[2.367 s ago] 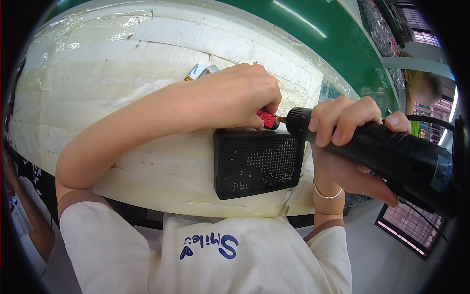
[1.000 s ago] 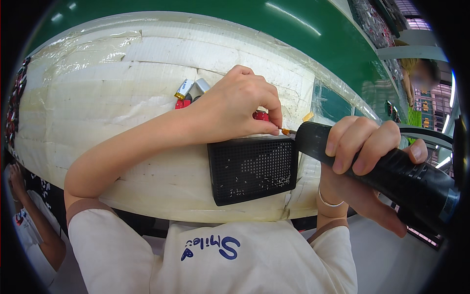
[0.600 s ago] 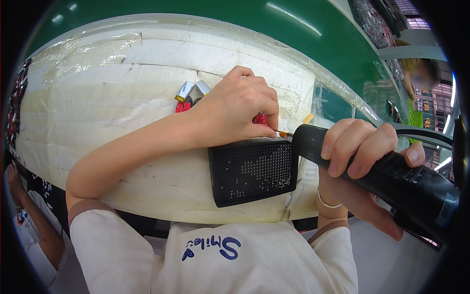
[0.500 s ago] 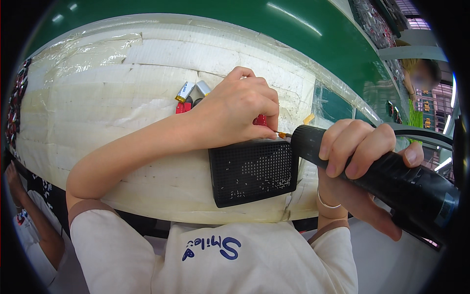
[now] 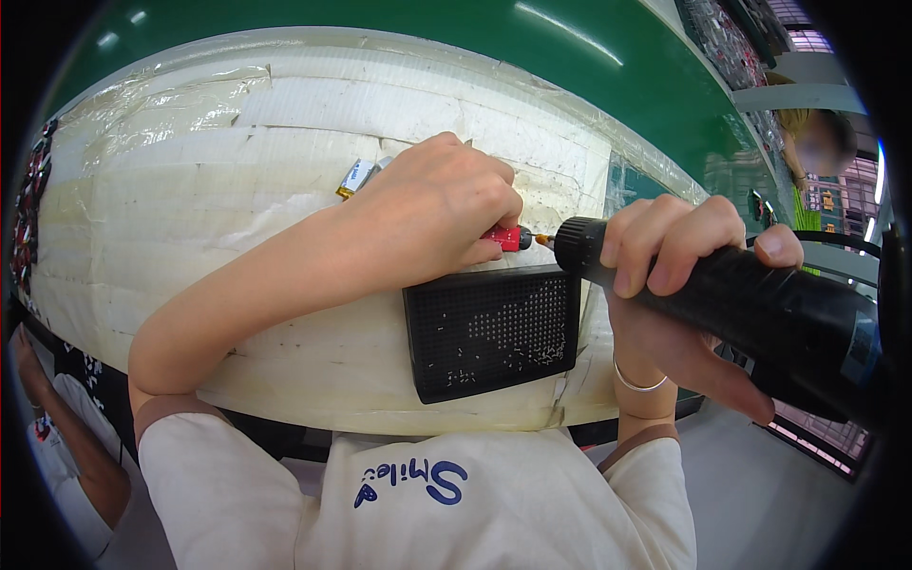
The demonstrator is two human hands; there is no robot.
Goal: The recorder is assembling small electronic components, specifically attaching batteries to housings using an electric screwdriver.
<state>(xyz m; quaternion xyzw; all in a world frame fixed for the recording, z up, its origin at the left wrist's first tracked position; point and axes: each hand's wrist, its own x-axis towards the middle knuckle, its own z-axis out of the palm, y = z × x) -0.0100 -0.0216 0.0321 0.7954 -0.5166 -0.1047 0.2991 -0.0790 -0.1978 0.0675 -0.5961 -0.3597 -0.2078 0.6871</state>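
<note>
In my right hand is a black electric screwdriver, its bit pointing left. My left hand pinches a small red casing with a black end above the mat. The bit's tip is right beside the casing's black end; whether they touch, I cannot tell. Just below the left hand lies a black perforated tray, with many tiny screws scattered over its right and lower parts. A small silver battery cell sits behind my left forearm, which hides part of the things there.
A pale taped mat covers the work surface, with green table beyond it. Dark and red small parts line the far left edge. Another person's arm shows at left; a second person is at upper right.
The red casing and screwdriver have both risen slightly away from the tray. More of the casing now shows, with its black end turned toward the bit. My left forearm now covers the red parts near the battery.
</note>
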